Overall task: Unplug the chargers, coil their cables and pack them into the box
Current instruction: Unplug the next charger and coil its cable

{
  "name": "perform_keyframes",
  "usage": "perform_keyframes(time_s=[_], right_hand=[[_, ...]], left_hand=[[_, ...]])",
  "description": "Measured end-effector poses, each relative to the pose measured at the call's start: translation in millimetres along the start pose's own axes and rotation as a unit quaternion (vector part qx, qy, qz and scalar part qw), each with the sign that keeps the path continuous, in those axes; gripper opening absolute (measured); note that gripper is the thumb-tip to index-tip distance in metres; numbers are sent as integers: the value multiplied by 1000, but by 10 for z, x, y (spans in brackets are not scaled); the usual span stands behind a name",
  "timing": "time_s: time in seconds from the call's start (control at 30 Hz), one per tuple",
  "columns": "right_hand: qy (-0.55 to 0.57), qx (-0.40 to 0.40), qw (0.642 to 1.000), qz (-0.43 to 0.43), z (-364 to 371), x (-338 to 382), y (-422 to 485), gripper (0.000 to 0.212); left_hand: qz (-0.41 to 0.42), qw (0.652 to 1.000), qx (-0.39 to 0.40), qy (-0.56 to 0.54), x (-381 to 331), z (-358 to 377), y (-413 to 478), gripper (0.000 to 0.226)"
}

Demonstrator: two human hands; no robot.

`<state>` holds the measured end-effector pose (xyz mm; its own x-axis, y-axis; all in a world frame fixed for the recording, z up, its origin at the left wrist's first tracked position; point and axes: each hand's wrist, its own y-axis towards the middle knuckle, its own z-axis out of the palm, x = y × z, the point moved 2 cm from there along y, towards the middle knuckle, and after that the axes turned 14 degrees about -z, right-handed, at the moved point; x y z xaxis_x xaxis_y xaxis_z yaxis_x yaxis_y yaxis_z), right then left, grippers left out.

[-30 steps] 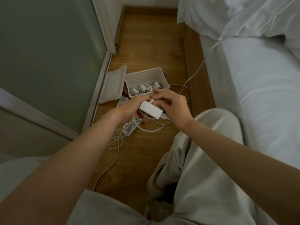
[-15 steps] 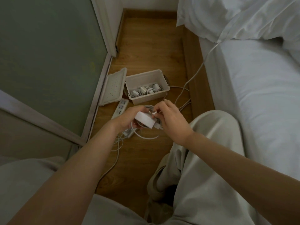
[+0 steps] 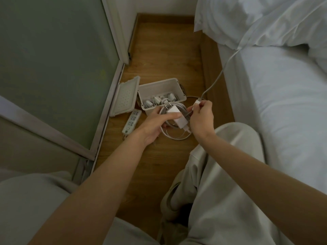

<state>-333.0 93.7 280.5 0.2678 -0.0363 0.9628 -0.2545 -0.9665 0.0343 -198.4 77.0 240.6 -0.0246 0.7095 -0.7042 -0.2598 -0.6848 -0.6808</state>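
Centre of frame: charger [image 3: 175, 115] and cable loops [image 3: 177, 137] gripped in left hand [image 3: 155, 125], right hand [image 3: 202, 119] now drawn aside pinching white cable end [image 3: 196, 103]; coiling judged unfinished, packing into box [image 3: 158, 83] pending.

head view (wide-angle), steeply down, seemingly near floor [image 3: 159, 50]

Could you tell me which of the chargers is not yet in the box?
The large white charger gripped in the left hand, while the right hand pinches a cable end; the smaller chargers lie inside the box.
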Motion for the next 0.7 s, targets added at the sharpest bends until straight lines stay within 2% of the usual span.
perform_keyframes(time_s=[0.07, 0.17, 0.3, 0.43, 0.57, 0.7], right_hand=[[-8, 8, 1000, -5, 21, -10, -36, 11], [-13, 23, 1000, -7, 69, -12, -105, 14], [-12, 54, 998, 1, 177, -5, -212, 18], [-2, 70, 998, 4, 209, 38, -210, 19], [9, 79, 997, -27, 210, 132, -245, 12], [-3, 120, 988, -94, 240, 199, -419, 11]], left_hand=[[9, 1000, -12, -13, -10, 3, 3, 54], [18, 997, -74, -25, 10, 19, 9, 53], [27, 985, -160, -63, 58, 87, -6, 32], [39, 975, -217, -27, 86, 13, 15, 16], [42, 969, -242, -11, 80, -99, 33, 14], [34, 962, -272, 3, 85, -191, 76, 30]])
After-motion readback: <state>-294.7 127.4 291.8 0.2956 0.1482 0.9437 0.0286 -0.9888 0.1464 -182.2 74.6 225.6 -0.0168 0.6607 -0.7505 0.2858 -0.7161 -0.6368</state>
